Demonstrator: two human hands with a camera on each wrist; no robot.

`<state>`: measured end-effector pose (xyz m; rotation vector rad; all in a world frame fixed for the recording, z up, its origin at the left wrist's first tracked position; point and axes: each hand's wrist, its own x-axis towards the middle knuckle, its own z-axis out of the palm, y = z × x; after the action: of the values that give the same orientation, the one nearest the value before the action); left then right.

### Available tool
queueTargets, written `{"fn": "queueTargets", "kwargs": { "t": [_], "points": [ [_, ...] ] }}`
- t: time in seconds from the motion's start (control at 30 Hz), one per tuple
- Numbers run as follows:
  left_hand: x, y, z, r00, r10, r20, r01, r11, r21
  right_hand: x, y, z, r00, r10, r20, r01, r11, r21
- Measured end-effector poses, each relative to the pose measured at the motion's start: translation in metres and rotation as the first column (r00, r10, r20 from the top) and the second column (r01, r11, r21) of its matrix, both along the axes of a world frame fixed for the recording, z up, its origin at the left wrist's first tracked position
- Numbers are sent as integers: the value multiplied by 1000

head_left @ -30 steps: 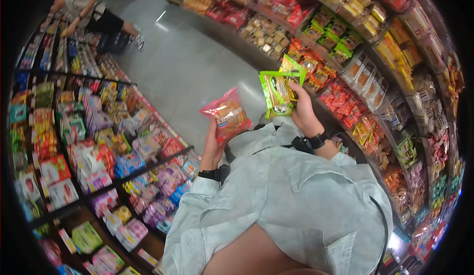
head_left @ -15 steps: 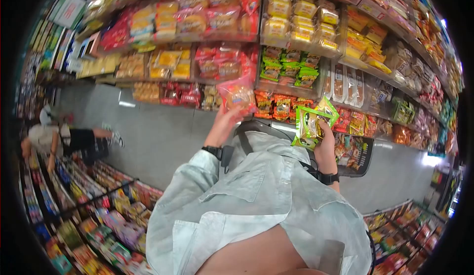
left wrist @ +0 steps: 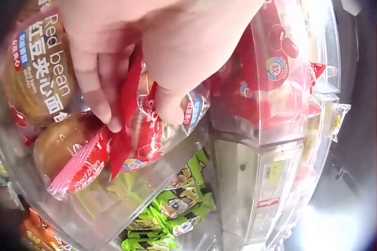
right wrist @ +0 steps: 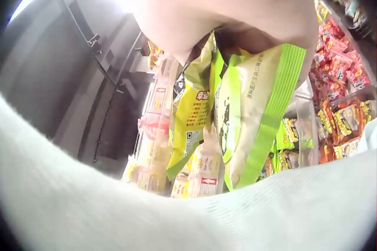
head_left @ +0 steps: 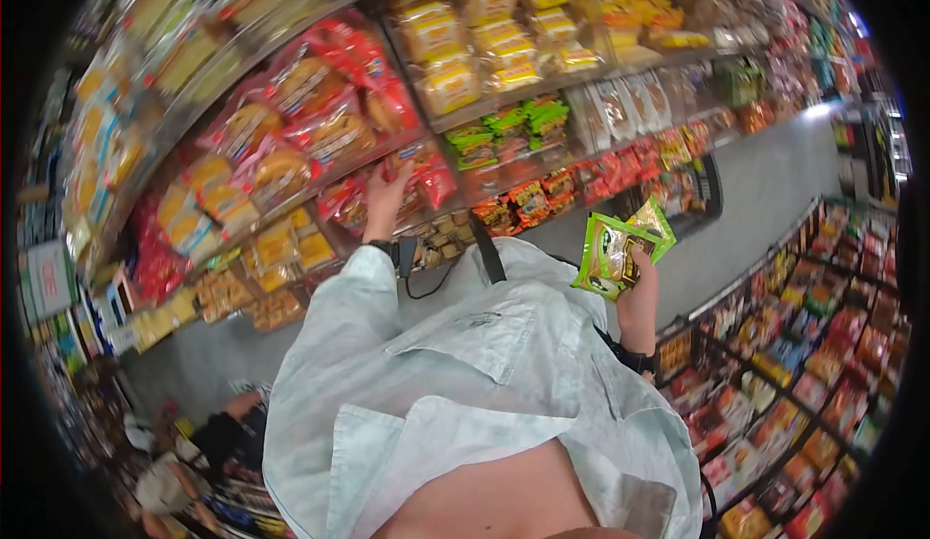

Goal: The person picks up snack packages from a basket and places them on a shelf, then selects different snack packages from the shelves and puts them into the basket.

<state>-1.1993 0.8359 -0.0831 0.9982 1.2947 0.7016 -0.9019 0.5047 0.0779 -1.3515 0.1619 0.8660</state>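
My left hand (head_left: 386, 200) reaches into a clear shelf bin of red-wrapped buns. In the left wrist view, the thumb and fingers of that hand (left wrist: 159, 33) pinch a red bean bun packet (left wrist: 144, 124), with another red bean packet (left wrist: 44, 68) beside it. Held out at the right, my right hand (head_left: 637, 297) grips two green-edged snack packets (head_left: 612, 253), one overlapping the other. The right wrist view shows the green and cream packet (right wrist: 250, 110) and a yellow-green one (right wrist: 194, 107) hanging from the right hand (right wrist: 235, 10).
Yellow-wrapped cakes (head_left: 504, 40) fill the shelf above. Green packets (head_left: 509, 132) lie in the bin to the right of the left hand. A dark basket (head_left: 707, 190) stands on the floor beyond the right hand. Another person (head_left: 174, 486) is at lower left.
The view has turned toward the bun shelf. My left hand, earlier holding a pink-red bun packet in the open, has moved up into the bin. The right hand still holds its green packets.
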Motion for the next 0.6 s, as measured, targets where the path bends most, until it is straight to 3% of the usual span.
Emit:
{"fn": "queueTargets", "kwargs": {
  "t": [0.07,0.17,0.2,0.27,0.37,0.47,0.5,0.6],
  "points": [
    [2,-2,-15,990,63,-128,-52,995,85,-7,-8,1,995,-90,-31,90,996,24],
    [12,-8,-21,970,206,-131,-184,970,161,-19,-23,0,991,-128,-32,127,992,-15],
    [5,-5,-34,923,222,-314,-128,947,293,-22,-29,-2,993,-119,-18,118,992,-34],
    [8,-10,10,717,137,-684,123,941,317,-26,-30,9,997,-70,-32,70,997,-22],
    [3,-11,12,719,121,-684,104,955,278,-26,-37,5,997,-31,-66,30,999,-14],
    [2,-29,37,617,32,-786,238,945,225,-19,-50,-1,997,52,-51,-51,999,12],
    [0,-40,24,587,173,-791,299,861,410,-16,-58,-3,995,97,-38,-97,995,5],
    [11,-80,60,548,-50,-835,333,929,164,-3,-86,-2,956,264,129,-269,963,18]
  ]
}}
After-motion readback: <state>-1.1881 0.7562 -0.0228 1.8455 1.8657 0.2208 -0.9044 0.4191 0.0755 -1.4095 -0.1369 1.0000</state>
